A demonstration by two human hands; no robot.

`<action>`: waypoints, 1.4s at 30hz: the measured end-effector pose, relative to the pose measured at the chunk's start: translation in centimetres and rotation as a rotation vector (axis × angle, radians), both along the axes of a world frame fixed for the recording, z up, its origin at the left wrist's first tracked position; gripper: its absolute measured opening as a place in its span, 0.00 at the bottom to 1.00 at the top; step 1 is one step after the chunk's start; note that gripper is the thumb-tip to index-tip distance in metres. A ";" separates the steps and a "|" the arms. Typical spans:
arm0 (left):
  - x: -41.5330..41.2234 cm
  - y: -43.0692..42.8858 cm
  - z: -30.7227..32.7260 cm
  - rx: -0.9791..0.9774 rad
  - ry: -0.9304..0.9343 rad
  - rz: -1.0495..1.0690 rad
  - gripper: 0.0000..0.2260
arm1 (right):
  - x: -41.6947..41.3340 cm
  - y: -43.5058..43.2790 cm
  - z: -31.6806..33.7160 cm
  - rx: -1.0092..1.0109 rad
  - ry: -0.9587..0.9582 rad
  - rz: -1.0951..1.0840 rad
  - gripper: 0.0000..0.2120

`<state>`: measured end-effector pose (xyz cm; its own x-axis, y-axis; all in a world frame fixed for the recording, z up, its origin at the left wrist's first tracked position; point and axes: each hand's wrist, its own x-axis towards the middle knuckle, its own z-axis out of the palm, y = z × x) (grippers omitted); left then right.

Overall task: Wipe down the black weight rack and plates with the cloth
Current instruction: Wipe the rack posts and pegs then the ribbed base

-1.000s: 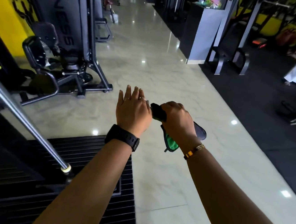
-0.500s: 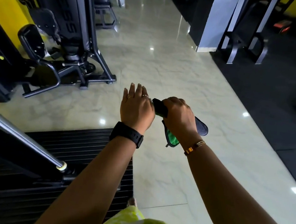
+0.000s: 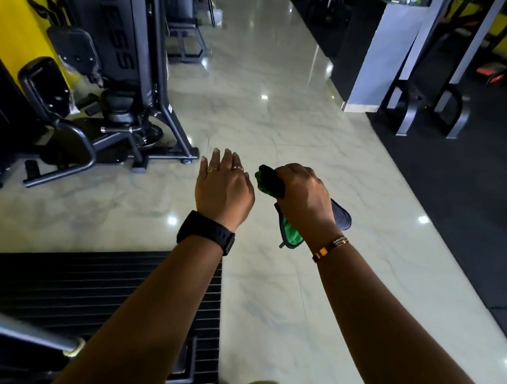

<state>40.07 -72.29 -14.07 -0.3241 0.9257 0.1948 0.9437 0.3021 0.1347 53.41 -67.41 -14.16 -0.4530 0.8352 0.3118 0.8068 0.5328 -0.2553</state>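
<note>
A gym: a black exercise machine [image 3: 101,84] with padded seats stands on polished marble floor [image 3: 268,125] beside rubber matting [image 3: 462,196].

Dim interior. Glossy floor [image 3: 282,139] is brightest: sheen from 12 o'clock, small point glints at 3, 4 and 8 o'clock. Machine [image 3: 119,64] at 10 o'clock and ribbed mat [image 3: 51,280] at 8 o'clock are near black. Right hand [image 3: 304,196] knuckles lit; cloth [image 3: 292,239] green legible. Edges bowed; bar [image 3: 0,327] at 8 o'clock soft.

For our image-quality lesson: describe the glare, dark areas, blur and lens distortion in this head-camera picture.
Head view: lamp reflections glare as white spots on the glossy floor; the black machine at left is underexposed; the near metal bar is blurred; the wide-angle lens leans the grey pillar sideways.
</note>
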 end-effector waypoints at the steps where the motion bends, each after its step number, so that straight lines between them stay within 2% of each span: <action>1: -0.4 1.2 0.0 -0.002 0.005 0.003 0.23 | -0.5 1.4 0.0 0.011 0.008 0.006 0.07; 8: -3.0 8.8 -0.3 -0.009 0.028 0.045 0.23 | -3.3 11.3 -1.2 0.053 0.089 0.079 0.06; 12: -4.6 15.1 -0.9 -0.011 0.044 0.112 0.23 | -5.5 18.8 -2.6 0.151 0.060 0.266 0.24; 16: -6.6 20.5 -0.7 0.000 0.053 0.221 0.23 | -8.4 25.8 -2.9 0.221 0.065 0.437 0.30; 21: -9.3 23.7 -1.2 0.070 0.038 0.401 0.25 | -13.1 31.1 -2.9 0.251 0.096 0.604 0.32; 28: -15.8 22.8 -1.7 -0.016 -0.010 0.637 0.24 | -23.3 31.8 -3.3 0.174 0.171 0.828 0.23; 39: -32.4 17.6 -1.0 -0.053 0.002 0.954 0.24 | -44.4 27.4 -3.3 0.183 0.222 1.148 0.22; 42: -36.2 15.8 -0.3 -0.065 0.020 1.031 0.24 | -49.2 25.5 -2.3 0.188 0.287 1.200 0.22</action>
<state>3.91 -56.47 -14.37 -0.9633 0.2084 0.1689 0.2236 0.9717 0.0765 4.16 -41.95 -16.49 -0.7939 -0.1262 0.5948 -0.2857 0.9410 -0.1816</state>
